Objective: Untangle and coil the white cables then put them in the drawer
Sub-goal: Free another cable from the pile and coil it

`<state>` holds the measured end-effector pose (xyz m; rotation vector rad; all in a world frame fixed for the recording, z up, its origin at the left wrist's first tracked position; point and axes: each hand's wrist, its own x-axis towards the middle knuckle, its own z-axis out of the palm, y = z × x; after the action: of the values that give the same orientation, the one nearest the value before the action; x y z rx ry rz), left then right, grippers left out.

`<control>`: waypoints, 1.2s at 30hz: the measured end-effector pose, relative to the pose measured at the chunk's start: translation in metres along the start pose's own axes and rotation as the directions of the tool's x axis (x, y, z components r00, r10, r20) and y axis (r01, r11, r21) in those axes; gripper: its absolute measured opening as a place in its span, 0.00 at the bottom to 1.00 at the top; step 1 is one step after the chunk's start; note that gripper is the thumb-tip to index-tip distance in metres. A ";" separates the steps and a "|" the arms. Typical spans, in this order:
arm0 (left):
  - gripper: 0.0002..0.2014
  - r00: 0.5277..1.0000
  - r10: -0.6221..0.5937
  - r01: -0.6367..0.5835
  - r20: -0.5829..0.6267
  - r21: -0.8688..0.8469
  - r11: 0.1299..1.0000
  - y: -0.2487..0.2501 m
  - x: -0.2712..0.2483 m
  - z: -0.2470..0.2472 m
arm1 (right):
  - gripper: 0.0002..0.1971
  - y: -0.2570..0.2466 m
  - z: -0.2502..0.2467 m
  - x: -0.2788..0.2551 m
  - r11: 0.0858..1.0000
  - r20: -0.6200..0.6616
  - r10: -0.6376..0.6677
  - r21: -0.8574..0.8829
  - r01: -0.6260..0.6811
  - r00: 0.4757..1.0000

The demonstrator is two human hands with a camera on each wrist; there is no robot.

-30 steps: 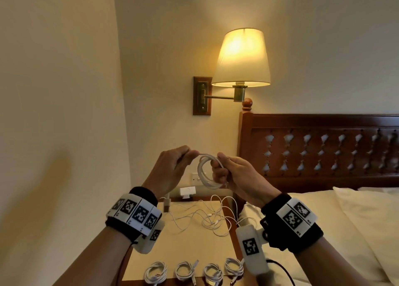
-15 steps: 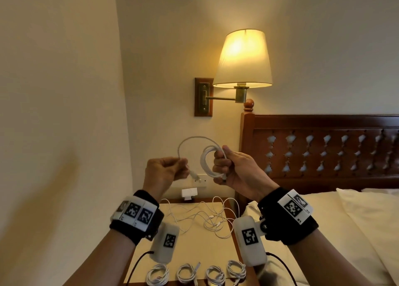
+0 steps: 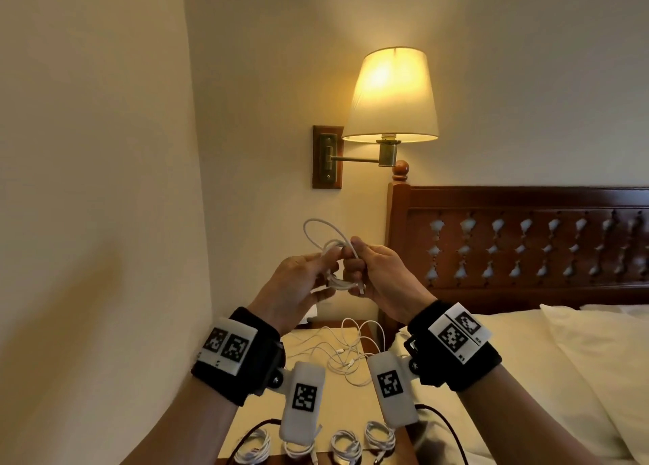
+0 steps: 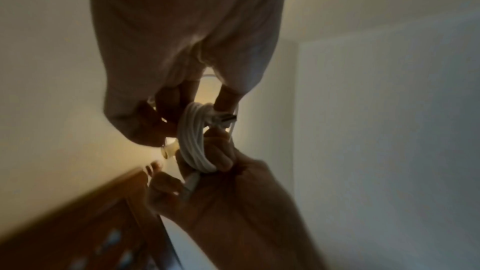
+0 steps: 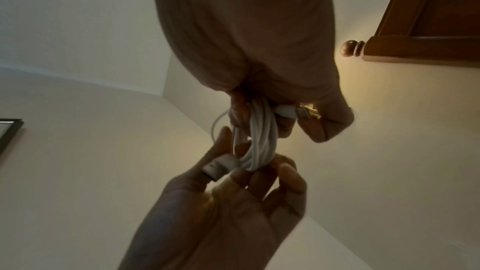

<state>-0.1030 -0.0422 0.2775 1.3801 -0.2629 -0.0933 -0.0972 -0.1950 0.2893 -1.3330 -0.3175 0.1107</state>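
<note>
Both hands are raised in front of the wall, sharing one coiled white cable (image 3: 338, 283). My right hand (image 3: 353, 264) grips the coil's side, with one plug (image 5: 285, 113) lying by its thumb. My left hand (image 3: 325, 264) meets the coil (image 5: 259, 143) from the other side and pinches the other plug (image 5: 221, 166) in its fingertips. A loose loop (image 3: 316, 225) of the same cable arches above the hands. In the left wrist view the coil (image 4: 194, 141) sits between both hands. Tangled white cables (image 3: 344, 354) lie on the nightstand (image 3: 337, 401). No drawer is in view.
Several coiled white cables (image 3: 346, 445) lie in a row along the nightstand's near edge. A lit wall lamp (image 3: 391, 95) hangs above. A wooden headboard (image 3: 526, 239) and a bed with white sheets (image 3: 526, 376) are to the right; a wall is close on the left.
The left hand, which had drawn the cable's free end out to the left, has come back to the coil. The arching loop above the hands has shrunk.
</note>
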 end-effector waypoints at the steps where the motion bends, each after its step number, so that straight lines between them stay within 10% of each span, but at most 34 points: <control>1: 0.14 0.999 0.043 -0.042 -0.003 0.070 0.997 0.002 -0.003 0.002 | 0.19 0.000 0.000 0.000 1.000 -0.009 -0.011 -0.019 0.011 1.000; 10: 0.09 0.976 0.182 -0.104 -0.119 0.478 0.872 -0.014 -0.023 -0.007 | 0.19 -0.015 -0.015 0.010 0.995 -0.120 -0.059 0.070 0.068 0.991; 15: 0.14 0.914 0.383 -0.159 -0.137 0.745 0.648 -0.052 -0.030 -0.023 | 0.20 -0.016 -0.013 0.010 0.996 -0.096 -0.083 -0.020 0.082 0.992; 26: 0.17 0.843 0.527 -0.384 0.106 0.805 0.452 -0.078 -0.052 -0.017 | 0.20 -0.022 -0.011 0.015 0.997 -0.127 -0.067 0.024 0.070 0.990; 32: 0.12 0.852 0.513 -0.414 0.105 0.733 0.539 -0.089 -0.061 -0.006 | 0.20 -0.025 -0.010 0.015 0.995 -0.081 -0.096 0.031 0.099 0.992; 36: 0.10 0.958 0.236 -0.286 0.164 0.615 0.734 -0.067 -0.060 -0.002 | 0.21 -0.030 -0.012 0.012 0.989 0.002 -0.125 -0.075 0.125 0.992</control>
<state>-0.1543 -0.0401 0.2040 2.0053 -0.5922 0.2027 -0.0852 -0.2100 0.3175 -1.3841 -0.4049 -0.0082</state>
